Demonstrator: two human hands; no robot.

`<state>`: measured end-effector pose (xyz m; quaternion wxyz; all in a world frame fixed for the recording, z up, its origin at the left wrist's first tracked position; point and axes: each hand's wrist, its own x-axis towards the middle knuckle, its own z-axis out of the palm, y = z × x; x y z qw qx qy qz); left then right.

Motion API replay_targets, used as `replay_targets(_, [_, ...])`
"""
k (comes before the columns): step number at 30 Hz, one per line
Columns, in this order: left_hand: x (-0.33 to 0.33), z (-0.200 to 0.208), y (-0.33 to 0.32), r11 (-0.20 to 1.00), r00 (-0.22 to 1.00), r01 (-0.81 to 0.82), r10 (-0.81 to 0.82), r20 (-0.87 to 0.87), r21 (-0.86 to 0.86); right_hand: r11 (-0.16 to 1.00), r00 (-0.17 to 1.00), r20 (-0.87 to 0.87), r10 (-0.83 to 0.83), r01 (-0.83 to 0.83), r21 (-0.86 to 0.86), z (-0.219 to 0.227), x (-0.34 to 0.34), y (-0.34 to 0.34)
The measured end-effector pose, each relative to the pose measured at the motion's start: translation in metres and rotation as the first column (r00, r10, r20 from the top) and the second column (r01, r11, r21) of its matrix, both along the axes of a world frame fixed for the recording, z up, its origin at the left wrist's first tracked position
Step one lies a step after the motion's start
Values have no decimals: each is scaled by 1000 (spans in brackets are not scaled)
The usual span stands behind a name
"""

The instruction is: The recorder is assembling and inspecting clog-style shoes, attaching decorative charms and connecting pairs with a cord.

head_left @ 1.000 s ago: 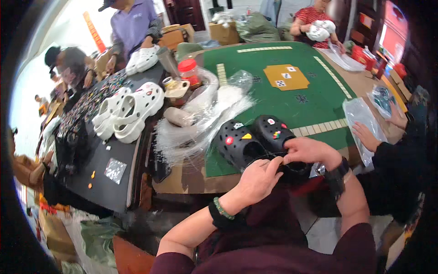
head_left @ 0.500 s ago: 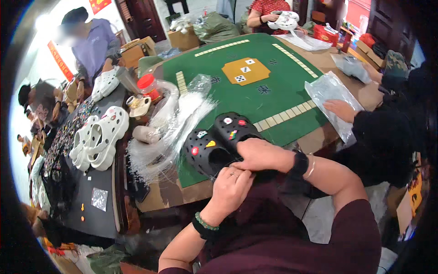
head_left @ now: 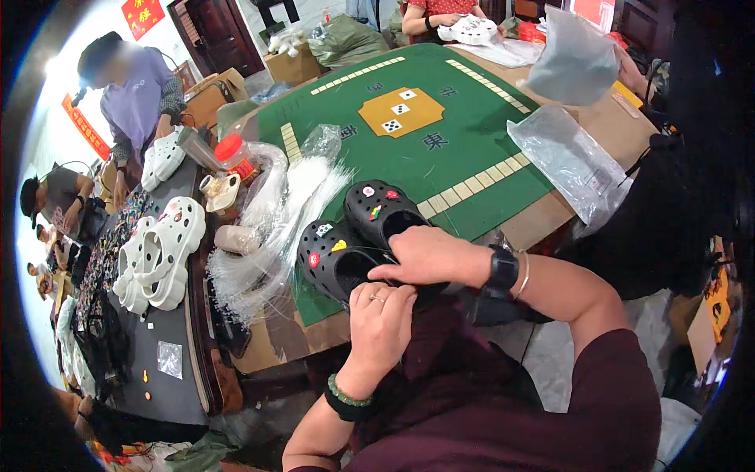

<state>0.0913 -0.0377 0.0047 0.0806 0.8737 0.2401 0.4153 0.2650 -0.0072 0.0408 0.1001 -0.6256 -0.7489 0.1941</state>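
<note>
A pair of black clogs sits side by side at the near edge of the green table mat. Colourful charms dot the left clog point(head_left: 318, 256) and the right clog point(head_left: 370, 200). My right hand point(head_left: 440, 256) lies over the heel openings, gripping the right clog with its thumb stretched toward the left one. Just below, my left hand point(head_left: 379, 322) is closed in a pinch at the heels; what its fingertips hold is hidden. A bundle of thin clear plastic strands point(head_left: 303, 197) lies left of the clogs.
White clogs point(head_left: 169, 252) rest on the dark side table point(head_left: 177, 393) at left, near a small clear bag point(head_left: 170, 359). A red-lidded jar point(head_left: 232, 153) stands behind the strands. At right, a person's hand raises a plastic bag point(head_left: 572, 63); another bag point(head_left: 570, 161) lies below.
The person at right has lifted a plastic bag off the table. My right thumb now reaches over the left clog's heel, while my left hand stays pinched below. The whole view has shifted slightly.
</note>
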Motion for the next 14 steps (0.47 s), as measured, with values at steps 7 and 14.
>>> replay_targets(7, [-15, 16, -2, 999, 999, -7, 9, 36, -52, 997, 992, -106, 72, -72, 6, 44, 19, -5])
replay_targets(14, [-35, 19, -8, 983, 993, 1, 22, 119, -183, 970, 958, -188, 215, -232, -75, 68, 35, -48])
